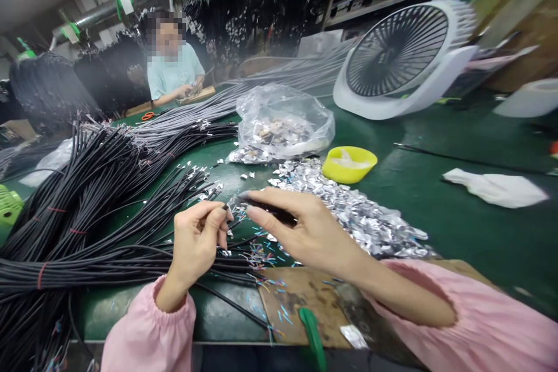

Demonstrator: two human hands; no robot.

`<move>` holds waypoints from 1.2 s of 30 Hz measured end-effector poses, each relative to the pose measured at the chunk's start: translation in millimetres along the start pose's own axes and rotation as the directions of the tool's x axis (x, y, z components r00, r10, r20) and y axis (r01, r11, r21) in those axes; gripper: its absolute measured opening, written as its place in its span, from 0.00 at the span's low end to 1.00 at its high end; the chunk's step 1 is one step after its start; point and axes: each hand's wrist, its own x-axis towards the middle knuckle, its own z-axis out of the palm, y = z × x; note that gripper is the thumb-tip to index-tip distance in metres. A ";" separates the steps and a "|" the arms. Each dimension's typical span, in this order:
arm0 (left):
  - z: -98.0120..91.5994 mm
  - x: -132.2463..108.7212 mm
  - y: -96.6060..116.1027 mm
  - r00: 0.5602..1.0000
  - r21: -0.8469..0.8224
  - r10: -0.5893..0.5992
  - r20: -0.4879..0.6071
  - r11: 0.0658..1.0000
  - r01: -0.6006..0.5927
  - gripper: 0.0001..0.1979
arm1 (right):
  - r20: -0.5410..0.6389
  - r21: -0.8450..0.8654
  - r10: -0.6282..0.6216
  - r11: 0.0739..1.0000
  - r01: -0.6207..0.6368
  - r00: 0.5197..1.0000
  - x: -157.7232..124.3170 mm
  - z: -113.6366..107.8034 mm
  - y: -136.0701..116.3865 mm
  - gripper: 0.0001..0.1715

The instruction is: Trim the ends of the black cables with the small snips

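Observation:
My left hand (198, 238) is closed, thumb and forefinger pinching a black cable (225, 207) near its end. Just to the right, my right hand (300, 224) curls around a dark, slim object (279, 213), mostly hidden by the fingers, so its kind does not show. The two hands' fingertips nearly meet above the table. Below them lie stripped cable ends (257, 256) with thin coloured wires. A heap of silver foil scraps (366, 215) spreads behind and beside my right hand.
Bundled black cables (87, 197) cover the left side. A clear plastic bag (283, 122), yellow bowl (349, 165) and white fan (401, 64) stand farther back. Near the front edge are a brown board (300, 290) and a green handle (311, 334). Another person (174, 72) sits across.

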 end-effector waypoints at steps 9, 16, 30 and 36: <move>1.0 -2.8 -0.1 1.000 0.075 0.018 0.023 0.997 -0.020 0.12 | 0.089 0.141 0.019 0.989 -0.032 0.996 2.5 -0.9 -3.8 0.14; 2.8 -1.9 -0.7 0.998 0.109 0.057 -0.017 0.993 -0.055 0.10 | 0.097 0.104 0.052 0.993 -0.062 0.994 2.3 -1.9 -3.8 0.14; 3.3 -1.4 -0.1 0.999 0.094 0.032 -0.004 0.995 -0.031 0.11 | 0.088 0.062 0.048 0.997 -0.053 0.995 1.3 -1.4 -3.3 0.15; 2.7 -0.6 -2.4 0.997 0.034 -0.064 0.051 0.997 0.062 0.14 | 0.032 -0.009 0.042 0.999 -0.042 0.999 -0.4 0.3 -1.0 0.12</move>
